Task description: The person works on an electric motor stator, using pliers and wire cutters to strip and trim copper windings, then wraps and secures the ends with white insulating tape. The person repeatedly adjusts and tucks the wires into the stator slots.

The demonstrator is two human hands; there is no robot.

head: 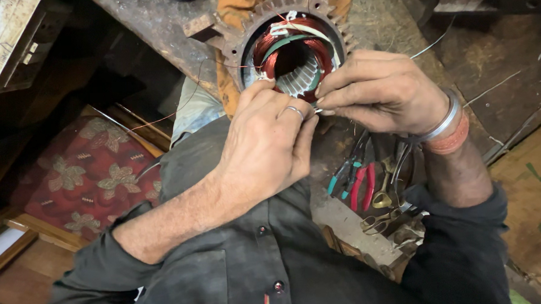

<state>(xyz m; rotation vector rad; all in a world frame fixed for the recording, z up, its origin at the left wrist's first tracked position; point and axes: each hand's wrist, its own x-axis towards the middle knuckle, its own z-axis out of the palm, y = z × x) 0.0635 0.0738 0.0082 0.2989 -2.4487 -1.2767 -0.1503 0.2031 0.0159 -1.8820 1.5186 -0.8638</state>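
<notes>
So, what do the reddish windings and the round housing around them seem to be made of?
Windings: probably enamelled copper wire, with a glossy red-orange sheen and fine parallel strands. Housing: seemingly cast metal, dull brown-grey, rough, with ribbed fins; rust or grime, unclear.

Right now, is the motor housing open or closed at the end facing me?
Open: no cover on the motor housing, so the copper windings inside show.

Grimy workbench point(340, 213) carries pliers point(363, 184) and scissors point(380, 217) (tools heaped together).
</notes>
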